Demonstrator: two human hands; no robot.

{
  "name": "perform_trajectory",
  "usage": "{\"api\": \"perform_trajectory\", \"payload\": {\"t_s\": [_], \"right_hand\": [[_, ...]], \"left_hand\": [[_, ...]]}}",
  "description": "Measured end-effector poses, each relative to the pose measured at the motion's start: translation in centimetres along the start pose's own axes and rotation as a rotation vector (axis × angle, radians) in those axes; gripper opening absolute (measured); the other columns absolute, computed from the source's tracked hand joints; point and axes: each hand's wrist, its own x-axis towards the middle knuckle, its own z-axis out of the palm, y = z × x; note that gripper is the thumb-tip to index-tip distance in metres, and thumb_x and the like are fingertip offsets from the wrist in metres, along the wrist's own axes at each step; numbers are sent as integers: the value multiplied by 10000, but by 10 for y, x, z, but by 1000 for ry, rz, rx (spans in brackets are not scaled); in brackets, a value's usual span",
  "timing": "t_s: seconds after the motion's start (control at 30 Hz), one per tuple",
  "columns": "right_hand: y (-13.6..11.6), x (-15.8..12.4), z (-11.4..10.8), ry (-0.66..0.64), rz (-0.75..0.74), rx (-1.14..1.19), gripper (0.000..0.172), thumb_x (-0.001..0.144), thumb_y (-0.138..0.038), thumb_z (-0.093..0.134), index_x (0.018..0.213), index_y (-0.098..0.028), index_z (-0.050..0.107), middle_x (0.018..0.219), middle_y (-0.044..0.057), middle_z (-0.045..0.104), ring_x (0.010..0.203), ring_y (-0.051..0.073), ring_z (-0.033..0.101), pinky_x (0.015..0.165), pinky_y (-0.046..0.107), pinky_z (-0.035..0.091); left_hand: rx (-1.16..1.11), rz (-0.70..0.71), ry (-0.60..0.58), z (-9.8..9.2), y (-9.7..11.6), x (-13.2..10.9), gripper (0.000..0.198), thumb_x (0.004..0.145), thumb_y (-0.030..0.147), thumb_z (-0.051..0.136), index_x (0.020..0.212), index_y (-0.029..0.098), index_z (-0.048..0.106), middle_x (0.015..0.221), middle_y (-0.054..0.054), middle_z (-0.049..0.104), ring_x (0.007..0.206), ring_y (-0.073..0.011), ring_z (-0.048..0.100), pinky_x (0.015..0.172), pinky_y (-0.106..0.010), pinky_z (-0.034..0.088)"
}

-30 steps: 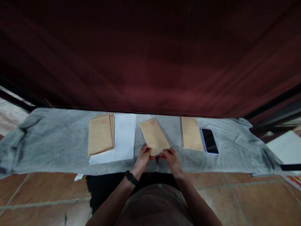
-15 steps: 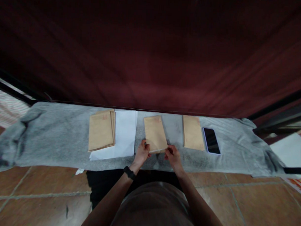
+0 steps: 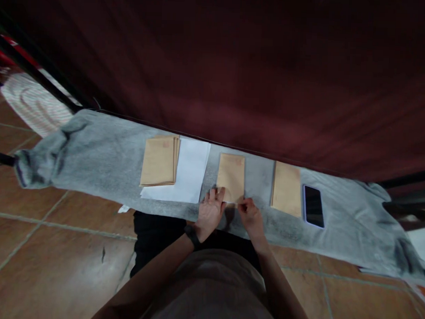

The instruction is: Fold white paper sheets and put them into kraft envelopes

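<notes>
A brown paper envelope (image 3: 231, 174) lies on the grey cloth right in front of me, its near edge pale and slightly raised. My left hand (image 3: 210, 210), with a dark band on the wrist, rests at the near left corner, fingers spread and fingertips touching the paper. At the near right corner, my right hand (image 3: 250, 215) pinches the envelope's edge between thumb and fingers. Left of it, a stack of similar envelopes (image 3: 159, 161) overlaps white paper sheets (image 3: 192, 170). On the other side lies a further pile of brown envelopes (image 3: 287, 189).
A phone with a pale purple case (image 3: 313, 206) lies at the right on the grey cloth (image 3: 108, 151). Behind the cloth rises a dark red curtain (image 3: 218, 85). Tiled floor (image 3: 72, 261) shows below, and a striped cloth (image 3: 40, 100) hangs at the left.
My left hand has loosened from a pinch and spread its fingers at the envelope's corner. The envelope now lies straighter. My view has tilted, and the right hand still grips the near edge.
</notes>
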Motion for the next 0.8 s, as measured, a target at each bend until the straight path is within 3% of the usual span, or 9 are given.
{"api": "perform_trajectory", "payload": {"t_s": [0.1, 0.2, 0.3, 0.47, 0.57, 0.67, 0.8], "right_hand": [[-2, -5, -1, 9, -13, -134, 199, 949, -301, 519, 1079, -179, 608, 862, 78, 721, 776, 216, 692, 659, 281, 459], [-3, -9, -2, 25, -35, -218, 212, 965, -314, 522, 1093, -167, 604, 856, 87, 716, 751, 216, 685, 662, 288, 456], [-1, -10, -2, 64, -83, -262, 249, 974, -312, 508, 1144, -149, 588, 900, 108, 710, 764, 225, 680, 673, 307, 478], [5, 0, 0, 151, -350, -189, 357, 971, -261, 443, 1302, -173, 544, 1242, 154, 632, 1144, 271, 597, 939, 427, 503], [9, 7, 4, 89, -499, -119, 464, 957, -205, 424, 1416, -186, 490, 1458, 140, 509, 1353, 261, 460, 1091, 473, 425], [14, 9, 9, 18, -569, -106, 518, 954, -180, 418, 1471, -192, 451, 1553, 109, 420, 1432, 241, 378, 1157, 484, 375], [18, 9, 13, 13, -590, -104, 508, 969, -191, 423, 1477, -195, 454, 1534, 98, 457, 1423, 229, 402, 1171, 484, 376]], "left_hand": [[75, 78, 33, 2, -2, -1, 462, 985, 278, 475, 1444, 226, 449, 1403, -139, 528, 1161, -288, 567, 882, -384, 517], [158, 183, 28, 6, -3, -2, 477, 958, 130, 447, 1428, 210, 466, 1523, -131, 438, 1235, -279, 531, 947, -404, 494], [217, 252, 10, 9, -2, -2, 511, 934, 59, 413, 1418, 211, 472, 1523, -125, 446, 1314, -271, 491, 989, -420, 482], [198, 332, -25, 10, -1, 2, 497, 928, 36, 377, 1395, 168, 481, 1447, -157, 510, 1365, -272, 461, 1030, -431, 469], [128, 387, -43, 11, -2, 6, 512, 902, 0, 372, 1390, 123, 468, 1416, -201, 519, 1361, -298, 460, 1043, -463, 460], [97, 402, -45, 13, -4, 9, 551, 879, -29, 367, 1397, 138, 451, 1401, -204, 527, 1351, -305, 463, 1048, -489, 458], [115, 402, -33, 17, -8, 9, 523, 895, -13, 364, 1371, 174, 472, 1391, -178, 542, 1334, -287, 483, 1042, -477, 467]]}}
